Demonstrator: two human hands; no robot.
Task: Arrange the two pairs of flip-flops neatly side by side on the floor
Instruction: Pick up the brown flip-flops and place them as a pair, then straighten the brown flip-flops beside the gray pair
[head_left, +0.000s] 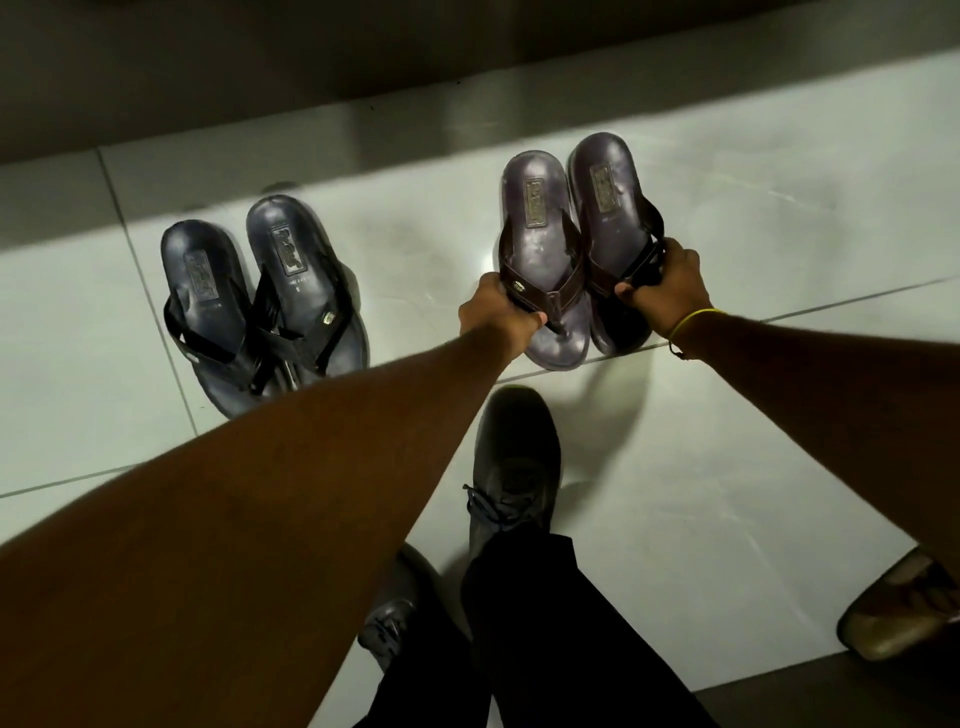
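Two pairs of flip-flops lie on the pale tiled floor (415, 249). The dark blue-black pair sits at the left: one flip-flop (205, 291) beside the other (296, 265), their toe ends overlapping a little. The brown-strapped pair is at the right, close together and heels away from me. My left hand (496, 312) grips the strap of the left brown flip-flop (537, 218). My right hand (670, 291) grips the strap of the right brown flip-flop (608, 192). A yellow band circles my right wrist.
My own laced dark shoes (514, 467) and dark trouser legs stand just below the brown pair. A tan shoe (898, 613) lies at the lower right edge. A dark wall base runs along the top, behind the flip-flops.
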